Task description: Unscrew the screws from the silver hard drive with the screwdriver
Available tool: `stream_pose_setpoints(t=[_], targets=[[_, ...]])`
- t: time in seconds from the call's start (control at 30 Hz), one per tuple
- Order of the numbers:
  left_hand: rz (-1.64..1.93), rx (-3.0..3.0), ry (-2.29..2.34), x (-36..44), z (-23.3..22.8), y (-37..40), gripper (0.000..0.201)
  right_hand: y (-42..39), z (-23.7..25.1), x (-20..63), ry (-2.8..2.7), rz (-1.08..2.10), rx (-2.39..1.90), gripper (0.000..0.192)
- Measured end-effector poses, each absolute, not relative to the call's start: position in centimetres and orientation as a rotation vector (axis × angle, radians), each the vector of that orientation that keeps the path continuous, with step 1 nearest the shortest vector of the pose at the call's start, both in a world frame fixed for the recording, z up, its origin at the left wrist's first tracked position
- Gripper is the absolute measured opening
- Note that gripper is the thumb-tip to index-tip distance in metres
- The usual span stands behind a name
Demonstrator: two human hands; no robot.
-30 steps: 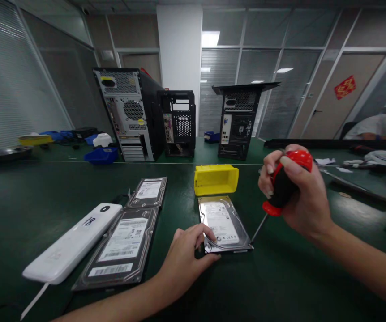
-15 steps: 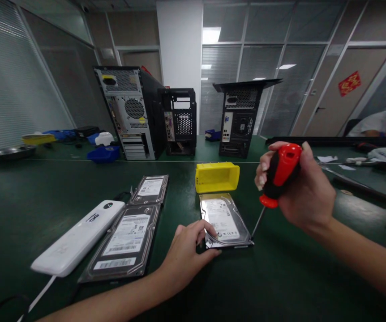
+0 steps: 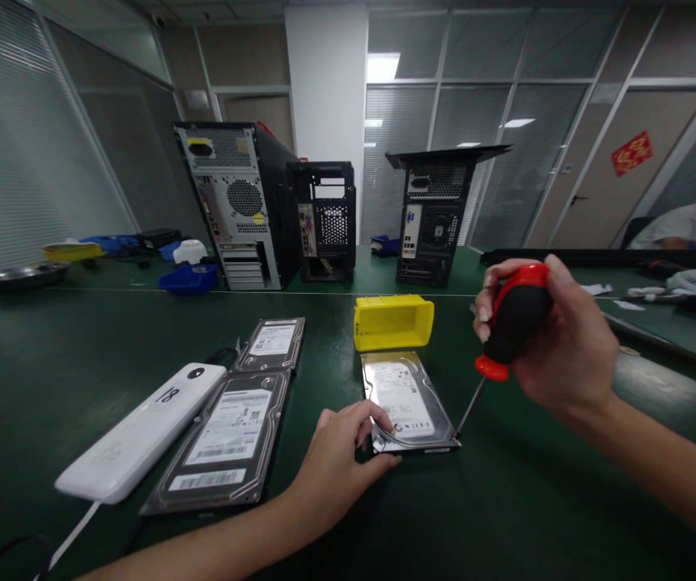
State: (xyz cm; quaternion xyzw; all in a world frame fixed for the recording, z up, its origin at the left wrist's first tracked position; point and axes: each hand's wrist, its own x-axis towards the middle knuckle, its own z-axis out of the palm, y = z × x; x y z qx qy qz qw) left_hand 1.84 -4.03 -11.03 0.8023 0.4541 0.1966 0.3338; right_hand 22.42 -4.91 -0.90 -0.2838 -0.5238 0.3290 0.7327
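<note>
Fingers of the left hand (image 3: 334, 464) pin the near corner of a hard drive (image 3: 407, 402) lying mid-tabletop (image 3: 505, 500). The right hand (image 3: 557, 343) grips a screwdriver (image 3: 509, 323), tip at the drive's near right corner. A yellow bin (image 3: 392, 322) touches its far edge; two more drives (image 3: 245, 403) and a white device (image 3: 139, 432) lie leftward, computer cases (image 3: 263, 206) along the far edge.

2 bare forearms, no sleeves, left grip (image 3: 334, 468), right grip (image 3: 557, 347).

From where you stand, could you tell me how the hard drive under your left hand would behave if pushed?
The hard drive looks rigid and flat, so it would likely slide, not tip. Its metal casing suggests weight for its size. The left hand bracing its corner hints it shifts on the table.
</note>
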Motion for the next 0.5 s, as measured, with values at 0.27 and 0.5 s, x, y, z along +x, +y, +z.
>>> stream_pose_setpoints(t=[0.27,0.5], targets=[[0.515,2.112,1.194,1.96,-11.12,-4.0,0.021,-4.63,-1.08,22.13,-1.14,0.706,-0.65,0.024],[0.517,2.104,1.199,1.94,-11.22,-3.93,0.022,-4.96,-0.97,22.14,-1.161,0.751,-0.647,0.018]])
